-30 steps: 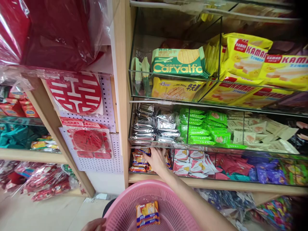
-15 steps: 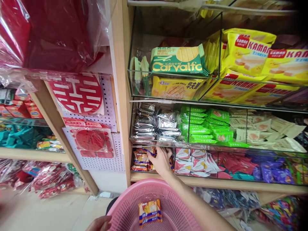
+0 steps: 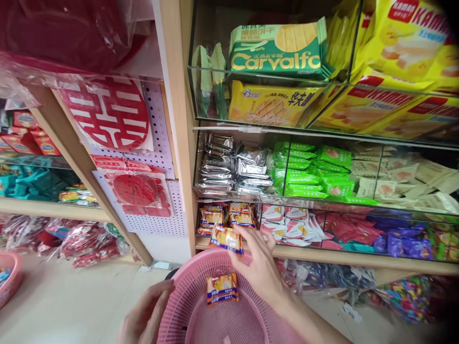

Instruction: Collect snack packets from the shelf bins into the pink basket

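Note:
My right hand [image 3: 260, 263] pinches an orange-and-blue snack packet [image 3: 227, 239] between thumb and fingers, above the far rim of a pink perforated plastic basket [image 3: 184, 291]. Inside the basket lies a similar packet [image 3: 222, 289]. My left hand [image 3: 148, 313] is at the basket's left rim, its fingers loosely bent and apart with nothing visible between them; whether it touches the rim is hard to tell. Behind the held packet, more packets of this kind [image 3: 242, 217] sit in the left compartment of the lowest shelf.
Clear-fronted shelves hold silver packets [image 3: 218, 165], green packets [image 3: 333, 165], red-and-white packets [image 3: 296, 224] and large yellow wafer bags [image 3: 401, 43]. A wooden post [image 3: 175, 119] stands to their left. Another pink basket [image 3: 9, 274] is on the floor at far left.
My right hand has come out of the lowest shelf compartment with a packet and moved down over the basket. My left hand has risen further into view. The view has tilted lower.

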The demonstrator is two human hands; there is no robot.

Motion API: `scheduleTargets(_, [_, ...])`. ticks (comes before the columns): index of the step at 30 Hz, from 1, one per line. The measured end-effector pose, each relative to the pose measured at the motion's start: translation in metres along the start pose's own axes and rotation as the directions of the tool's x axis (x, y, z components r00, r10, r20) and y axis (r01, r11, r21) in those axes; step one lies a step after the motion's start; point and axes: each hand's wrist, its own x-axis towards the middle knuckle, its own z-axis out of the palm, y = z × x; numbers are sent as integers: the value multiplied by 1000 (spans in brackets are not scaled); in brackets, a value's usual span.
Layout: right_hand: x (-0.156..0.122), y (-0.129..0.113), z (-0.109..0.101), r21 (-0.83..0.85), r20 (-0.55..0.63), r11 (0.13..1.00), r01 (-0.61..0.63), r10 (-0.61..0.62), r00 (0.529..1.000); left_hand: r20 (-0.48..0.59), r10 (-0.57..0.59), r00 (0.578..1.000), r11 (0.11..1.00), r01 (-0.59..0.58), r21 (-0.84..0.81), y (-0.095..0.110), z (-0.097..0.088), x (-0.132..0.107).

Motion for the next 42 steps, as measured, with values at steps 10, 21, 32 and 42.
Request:
scheduleTargets(10, [-61, -18, 15, 193, 304, 979, 65, -122, 945, 459, -158, 874, 763, 403, -505, 18, 62, 6])
scheduleTargets(21, [-97, -8, 38, 540, 713, 151, -828, 441, 545, 476, -301, 826, 776, 502, -382, -20, 71, -5])
scheduleTargets(32, [-73, 28, 54, 444, 531, 444, -778, 569, 628, 422, -238, 875, 914, 349, -208, -19, 84, 28])
scheduleTargets(42, [-69, 35, 56, 428, 520, 520, -739, 527, 672, 391, -198, 899, 905, 321, -278, -35, 99, 40])
